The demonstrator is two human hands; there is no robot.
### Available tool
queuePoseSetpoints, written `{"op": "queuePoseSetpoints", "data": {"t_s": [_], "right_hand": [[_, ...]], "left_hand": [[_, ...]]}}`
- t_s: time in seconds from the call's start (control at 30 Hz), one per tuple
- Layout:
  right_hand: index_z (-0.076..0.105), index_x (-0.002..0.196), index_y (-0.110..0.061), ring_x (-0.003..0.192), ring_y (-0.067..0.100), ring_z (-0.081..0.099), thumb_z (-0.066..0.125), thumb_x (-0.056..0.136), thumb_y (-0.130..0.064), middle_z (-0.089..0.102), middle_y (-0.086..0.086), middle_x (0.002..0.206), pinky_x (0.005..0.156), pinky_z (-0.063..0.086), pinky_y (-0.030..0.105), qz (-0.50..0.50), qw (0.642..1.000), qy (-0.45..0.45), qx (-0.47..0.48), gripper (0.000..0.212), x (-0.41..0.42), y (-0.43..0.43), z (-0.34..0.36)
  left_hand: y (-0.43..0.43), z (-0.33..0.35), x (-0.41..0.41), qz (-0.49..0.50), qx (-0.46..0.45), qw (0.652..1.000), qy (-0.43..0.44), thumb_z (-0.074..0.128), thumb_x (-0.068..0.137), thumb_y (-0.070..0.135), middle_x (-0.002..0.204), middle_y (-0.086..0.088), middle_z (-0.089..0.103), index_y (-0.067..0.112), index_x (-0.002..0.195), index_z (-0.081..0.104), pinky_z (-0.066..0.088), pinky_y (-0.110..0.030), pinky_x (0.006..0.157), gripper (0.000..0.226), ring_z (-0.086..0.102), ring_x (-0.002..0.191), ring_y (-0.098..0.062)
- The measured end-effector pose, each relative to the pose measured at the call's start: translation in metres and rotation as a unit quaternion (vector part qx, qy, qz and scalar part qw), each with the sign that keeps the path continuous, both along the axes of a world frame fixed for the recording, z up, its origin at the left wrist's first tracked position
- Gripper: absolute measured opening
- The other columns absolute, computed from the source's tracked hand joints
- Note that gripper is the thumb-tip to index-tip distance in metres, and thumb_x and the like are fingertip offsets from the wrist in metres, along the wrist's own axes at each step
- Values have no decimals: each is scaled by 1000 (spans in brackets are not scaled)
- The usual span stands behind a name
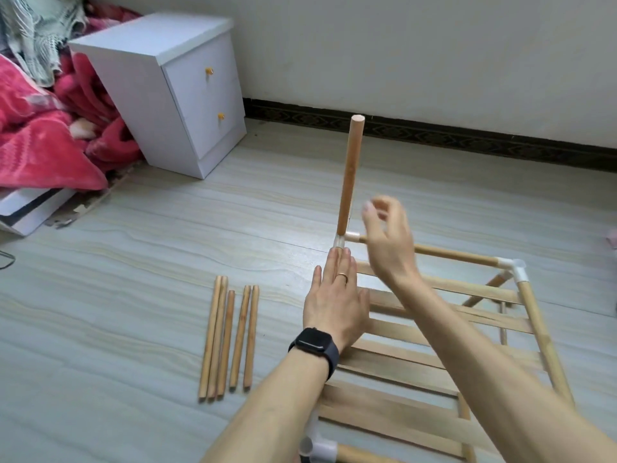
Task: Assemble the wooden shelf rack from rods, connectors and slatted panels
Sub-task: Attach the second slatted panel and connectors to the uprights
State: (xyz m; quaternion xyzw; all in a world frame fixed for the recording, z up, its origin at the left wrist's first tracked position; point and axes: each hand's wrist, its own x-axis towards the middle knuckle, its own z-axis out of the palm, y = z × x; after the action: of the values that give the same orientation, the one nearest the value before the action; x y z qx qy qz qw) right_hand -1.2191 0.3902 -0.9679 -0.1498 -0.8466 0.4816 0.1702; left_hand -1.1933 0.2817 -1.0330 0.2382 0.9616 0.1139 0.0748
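Floor point(133, 279): the half-built rack point(417, 362) sits low at right, slats lying between its side rods. Five spare rods point(230, 339) lie side by side to its left, apart from it. One upright point(349, 175) stands at the far-left corner, leaning slightly. My left hand point(335, 302) is flat with straight fingers, tips at the corner connector point(339, 242). My right hand point(387, 242) is blurred, fingers loose, grasping nothing, just beside the upright. Risk: if the upright is only part-seated, a brush from the right hand could lever it out or twist the connector.
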Motion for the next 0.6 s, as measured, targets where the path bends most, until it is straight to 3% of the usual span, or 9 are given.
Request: {"op": "queuePoseSetpoints", "data": {"t_s": [0.07,0.13,0.23,0.33,0.4,0.43,0.5,0.57,0.6], "right_hand": [[53,137,-19,141,24,39,41,103,-42,50,2,147,114,28,36,-13,989,-45,143,42,51,22,-32],[37,152,-30,155,23,11,34,104,-46,23,-1,167,122,13,46,24,939,-167,301,51,87,30,-60],[2,161,-40,155,16,-17,10,102,-54,-10,-6,171,124,-4,54,73,882,-280,373,62,94,30,-76],[-5,160,-44,154,14,-20,-2,96,-59,-17,-9,169,124,-7,55,66,884,-271,374,65,84,32,-75],[-5,159,-46,154,12,-21,-7,92,-62,-18,-11,168,124,-7,55,61,885,-268,375,69,84,34,-79],[-5,159,-47,154,12,-22,-8,91,-63,-18,-12,168,124,-7,54,62,885,-269,374,70,85,34,-82],[-2,159,-47,154,11,-20,-6,91,-64,-16,-12,168,124,-7,54,61,885,-269,375,70,84,33,-83],[1,159,-47,155,12,-16,-3,92,-64,-12,-11,169,124,-6,54,57,884,-269,378,70,82,32,-82],[3,160,-46,156,12,-14,-2,93,-64,-11,-10,170,124,-6,55,55,884,-269,379,69,82,31,-82]], "left_hand": [[1,-1,-10,-8,-1,1000,4,21,105,38,168,-2,-12,10,161,1,-2,-46,126,65,-22,152,-18],[5,-1,-22,-18,-14,1000,6,21,105,39,168,0,-11,11,161,2,-3,-47,126,65,-20,153,-17],[11,2,-39,-31,3,999,12,25,105,38,169,4,-6,15,161,8,-1,-46,126,64,-16,154,-13],[3,-1,-46,23,240,970,-30,41,100,38,168,8,14,30,156,31,17,-35,122,57,9,153,-8],[-21,-16,-48,162,414,894,-57,43,99,41,154,10,41,40,143,47,36,-27,108,44,37,141,-7],[-36,-30,-50,238,424,871,-62,42,100,43,145,7,49,38,137,50,40,-28,98,39,46,133,-11],[-76,-69,-53,331,253,904,-96,45,99,45,138,-5,51,26,138,47,39,-32,89,44,49,127,-22],[-112,-108,-50,327,29,933,-148,51,97,43,141,-14,46,16,146,38,44,-37,95,57,49,128,-31],[-125,-123,-45,321,-36,931,-169,53,97,41,141,-16,46,13,146,37,46,-39,98,58,50,127,-33]]}}
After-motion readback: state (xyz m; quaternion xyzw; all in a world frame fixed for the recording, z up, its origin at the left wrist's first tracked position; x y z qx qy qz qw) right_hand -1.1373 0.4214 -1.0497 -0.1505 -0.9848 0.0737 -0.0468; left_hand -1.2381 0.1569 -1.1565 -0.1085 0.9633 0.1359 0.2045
